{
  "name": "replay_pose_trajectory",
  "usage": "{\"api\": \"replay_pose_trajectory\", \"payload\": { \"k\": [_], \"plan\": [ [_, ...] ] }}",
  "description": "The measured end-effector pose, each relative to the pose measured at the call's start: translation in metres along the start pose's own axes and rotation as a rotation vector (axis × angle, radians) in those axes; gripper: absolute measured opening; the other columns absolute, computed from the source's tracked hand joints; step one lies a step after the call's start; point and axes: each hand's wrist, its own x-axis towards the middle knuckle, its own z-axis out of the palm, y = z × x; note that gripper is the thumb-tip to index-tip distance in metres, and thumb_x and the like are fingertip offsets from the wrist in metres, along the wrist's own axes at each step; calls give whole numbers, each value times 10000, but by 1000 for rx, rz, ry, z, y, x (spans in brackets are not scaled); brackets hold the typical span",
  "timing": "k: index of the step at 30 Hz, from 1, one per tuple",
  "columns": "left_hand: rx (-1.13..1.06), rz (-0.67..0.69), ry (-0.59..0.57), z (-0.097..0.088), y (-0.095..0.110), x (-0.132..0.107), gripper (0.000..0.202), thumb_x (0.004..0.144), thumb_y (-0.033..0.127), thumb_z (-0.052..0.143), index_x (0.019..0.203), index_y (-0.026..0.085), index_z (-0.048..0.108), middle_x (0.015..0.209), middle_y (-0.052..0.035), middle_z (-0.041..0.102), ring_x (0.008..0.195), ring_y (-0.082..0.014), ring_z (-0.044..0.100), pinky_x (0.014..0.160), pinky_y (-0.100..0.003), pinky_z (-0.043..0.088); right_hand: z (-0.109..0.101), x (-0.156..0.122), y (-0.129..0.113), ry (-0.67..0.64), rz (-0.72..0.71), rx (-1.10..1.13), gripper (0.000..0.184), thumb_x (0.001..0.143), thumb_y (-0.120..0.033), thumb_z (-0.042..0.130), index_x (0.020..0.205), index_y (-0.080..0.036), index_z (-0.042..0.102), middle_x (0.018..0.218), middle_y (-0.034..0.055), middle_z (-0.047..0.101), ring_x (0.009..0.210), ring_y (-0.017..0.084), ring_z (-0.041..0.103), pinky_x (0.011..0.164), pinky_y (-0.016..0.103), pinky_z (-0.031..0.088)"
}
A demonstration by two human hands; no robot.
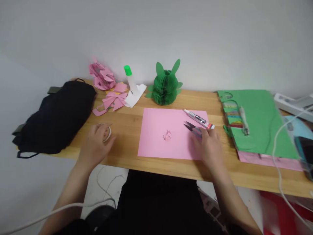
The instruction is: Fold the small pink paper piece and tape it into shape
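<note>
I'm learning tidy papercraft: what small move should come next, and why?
Perhaps gather the small pink paper scraps off the flat pink paper sheet: they lie near its middle, and the right hand is close by, at the pointed black-bladed snips.

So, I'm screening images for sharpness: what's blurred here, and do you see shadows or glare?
Head view: the left hand and right hand look soft, and so does the green sheet at right; head view: the tube's "B-7000" lettering is readable; head view: faint shadow on the pink sheet beside the right hand, no strong glare.
</note>
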Motion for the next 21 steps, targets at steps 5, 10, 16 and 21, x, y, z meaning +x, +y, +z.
{"api": "replay_pose_trajectory", "payload": {
  "k": [5, 10, 16, 21],
  "plan": [
    [-780, 31, -301, 8, 62, -12, 380, 757, 401, 657, 1089, 221, 699, 985, -73, 670, 869, -181, 619, 736, -288, 537, -24, 0, -28, 153, -99, 64, 314, 816, -241, 651, 1088, -91, 697, 1083, 211, 657, 1008, 366, 615, 864, 525, 475],
    [-1528, -106, -749, 18, 108, -15, 325, 692, 228, 738, 1013, 204, 775, 932, -62, 663, 866, -136, 562, 725, -198, 479, -59, -20, -62, 169, -388, 645, 72, 886, -186, 609, 899, -200, 678, 876, 42, 697, 849, 161, 661, 786, 303, 521],
    [-1438, -43, -746, 24, 122, -20, 306, 701, 156, 712, 990, 225, 786, 936, -40, 649, 861, -135, 531, 734, -214, 438, -67, -37, -72, 162, -341, 811, 95, 857, -127, 646, 879, -210, 686, 860, -3, 718, 827, 113, 667, 796, 253, 518],
    [-1378, -26, -734, 23, 126, -23, 304, 698, 153, 698, 977, 233, 790, 905, -36, 643, 860, -142, 528, 735, -233, 428, -63, -42, -68, 124, -280, 943, 106, 838, -129, 667, 851, -230, 696, 824, -26, 718, 792, 106, 661, 772, 243, 522]
  ]
}}
